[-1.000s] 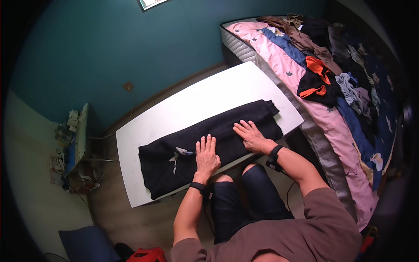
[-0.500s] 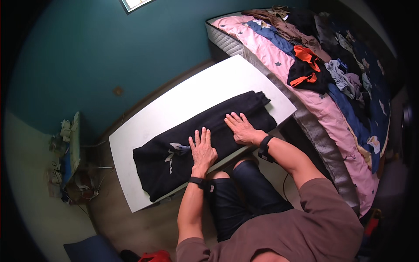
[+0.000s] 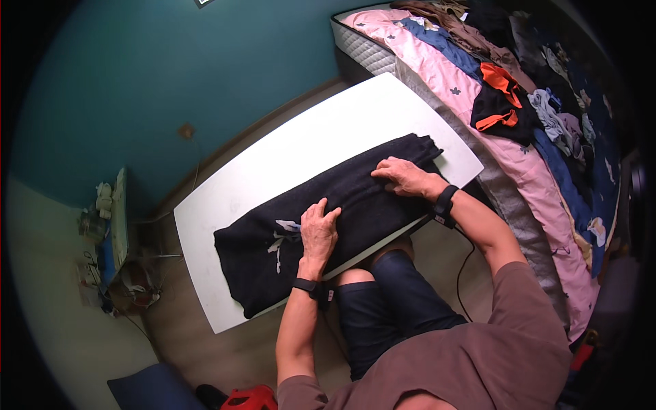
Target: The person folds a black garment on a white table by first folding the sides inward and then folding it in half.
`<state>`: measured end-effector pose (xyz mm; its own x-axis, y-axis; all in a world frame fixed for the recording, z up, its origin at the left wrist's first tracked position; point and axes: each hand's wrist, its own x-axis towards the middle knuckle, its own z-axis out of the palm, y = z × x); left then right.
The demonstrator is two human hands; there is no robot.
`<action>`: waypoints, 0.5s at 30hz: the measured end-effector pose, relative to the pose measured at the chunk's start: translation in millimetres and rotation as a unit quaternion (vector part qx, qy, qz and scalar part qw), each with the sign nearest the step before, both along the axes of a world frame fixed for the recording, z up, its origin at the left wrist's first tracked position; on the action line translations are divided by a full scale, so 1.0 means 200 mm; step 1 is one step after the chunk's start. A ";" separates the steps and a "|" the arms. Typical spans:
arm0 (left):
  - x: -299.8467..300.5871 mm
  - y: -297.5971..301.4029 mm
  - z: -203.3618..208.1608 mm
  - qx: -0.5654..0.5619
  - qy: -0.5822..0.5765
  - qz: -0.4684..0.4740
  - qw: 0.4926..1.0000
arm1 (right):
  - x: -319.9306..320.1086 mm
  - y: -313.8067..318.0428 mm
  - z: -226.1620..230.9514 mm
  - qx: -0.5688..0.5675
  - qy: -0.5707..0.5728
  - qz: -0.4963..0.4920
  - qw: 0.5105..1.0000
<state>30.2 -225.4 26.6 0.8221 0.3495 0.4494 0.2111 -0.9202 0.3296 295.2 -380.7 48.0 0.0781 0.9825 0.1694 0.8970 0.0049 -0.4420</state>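
A folded black garment [image 3: 355, 184] lies lengthwise on the white table [image 3: 328, 130]. It has a pale grey and bluish printed design toward its left end, and its right end looks uneven. My left hand [image 3: 319, 232] rests on the cloth just right of the design, fingers bent and thumb held apart. Farther right, my right hand [image 3: 408, 179] touches the top of the garment with curled fingers, thumb apart from them. I see no cloth pinched in either hand. Both wrists wear black bands.
Right of the table stands a bed with a pink cover [image 3: 506, 164], piled with clothes, including a black and orange garment [image 3: 502, 85]. A small cluttered stand [image 3: 119, 219] is at the left. A dark cable [image 3: 468, 273] hangs beside my right leg.
Both hands have gone from flat with outstretched fingers to bent fingers on the cloth. My right hand has shifted slightly toward the garment's far edge. The whole view has shifted a little.
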 end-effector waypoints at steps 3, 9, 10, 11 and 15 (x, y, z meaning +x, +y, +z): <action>0.03 -0.01 0.00 -0.001 -0.009 0.018 1.000 | 0.00 0.07 0.02 -0.070 -0.019 -0.016 0.997; 0.09 -0.03 -0.01 -0.014 -0.013 0.025 1.000 | 0.10 0.10 0.03 -0.087 -0.059 -0.007 0.994; 0.08 -0.03 -0.01 -0.014 -0.024 0.036 0.999 | 0.08 0.08 0.00 -0.050 -0.107 0.011 0.993; 0.08 -0.03 -0.01 -0.012 -0.024 0.036 0.999 | 0.04 0.06 -0.03 -0.012 -0.156 0.029 0.987; 0.07 -0.03 -0.02 -0.017 -0.032 0.050 0.998 | -0.03 0.00 -0.01 -0.045 -0.179 0.009 0.983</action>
<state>44.1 -230.8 22.8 0.7531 0.4435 0.4860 0.2783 -0.8840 0.3756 290.2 -381.5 45.3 0.0129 0.9955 0.0943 0.9951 -0.0036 -0.0983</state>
